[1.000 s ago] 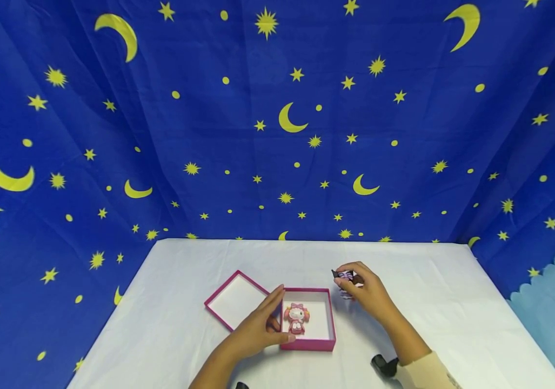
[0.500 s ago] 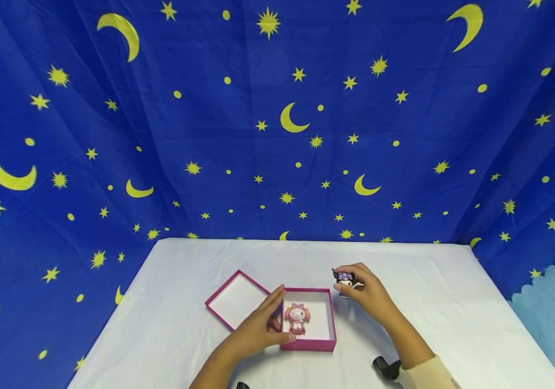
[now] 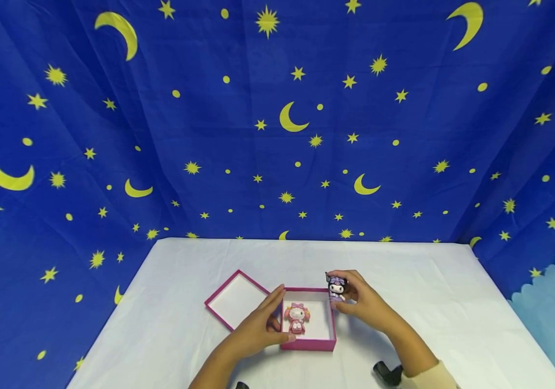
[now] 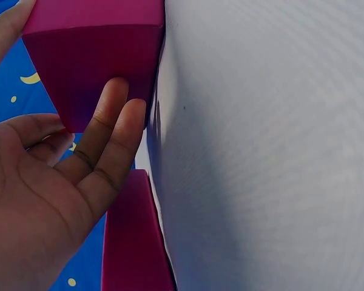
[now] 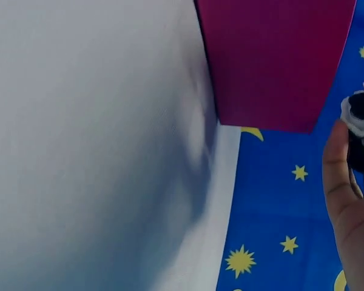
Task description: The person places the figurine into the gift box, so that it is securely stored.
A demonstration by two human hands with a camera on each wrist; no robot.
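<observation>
Magenta walls are framing the white floor of the open box (image 3: 308, 344), and a pink figurine (image 3: 297, 319) with a bow is sitting inside it, toward the left wall. The left hand (image 3: 260, 327) is gripping the box across its left side, thumb at the near edge and fingertips at the far corner, while two fingers are resting against the outer wall. The right hand (image 3: 362, 300) is clamping a black-hooded figurine (image 3: 336, 289) between thumb and fingers, holding it up off the white cloth (image 3: 413, 275) by the box's far right corner (whether it is touching the rim, I cannot tell). To the left, a matching lid (image 3: 236, 301) is lying turned at an angle, its white inner side facing up and its near edge running behind the left hand. Behind everything, a blue backdrop (image 3: 238, 54) is showing yellow moons and stars, and a cream sleeve (image 3: 428, 376) is covering the right forearm.
</observation>
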